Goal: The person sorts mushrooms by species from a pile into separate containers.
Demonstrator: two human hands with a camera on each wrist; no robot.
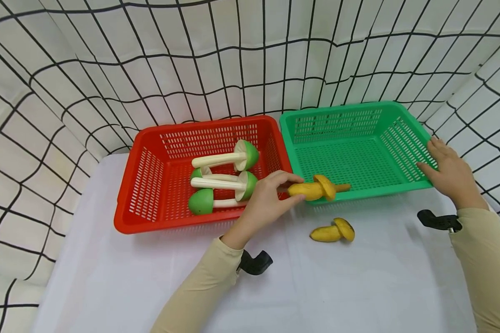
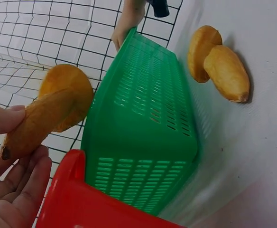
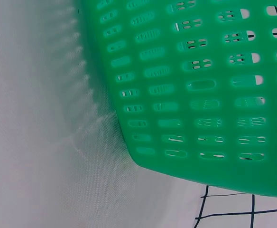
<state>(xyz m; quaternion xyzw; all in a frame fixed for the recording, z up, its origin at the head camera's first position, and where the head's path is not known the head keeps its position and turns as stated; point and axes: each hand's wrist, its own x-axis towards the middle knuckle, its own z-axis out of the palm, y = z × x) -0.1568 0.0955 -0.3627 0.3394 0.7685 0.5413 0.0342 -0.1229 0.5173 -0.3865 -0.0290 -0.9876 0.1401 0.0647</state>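
My left hand pinches a yellow toy mushroom by its thick stalk end, above the near left rim of the green basket. In the left wrist view, the held mushroom shows its round cap turned away from the fingers. A second yellow mushroom lies on the white cloth in front of the green basket. Over at the basket's right rim, my right hand rests with extended fingers and thumb. The right wrist view shows mostly the green basket's slotted wall.
A red basket stands left of the green one, their rims close together. Several green-capped toy mushrooms with pale stalks lie inside it. A black grid over white cloth rises behind the baskets and at both sides.
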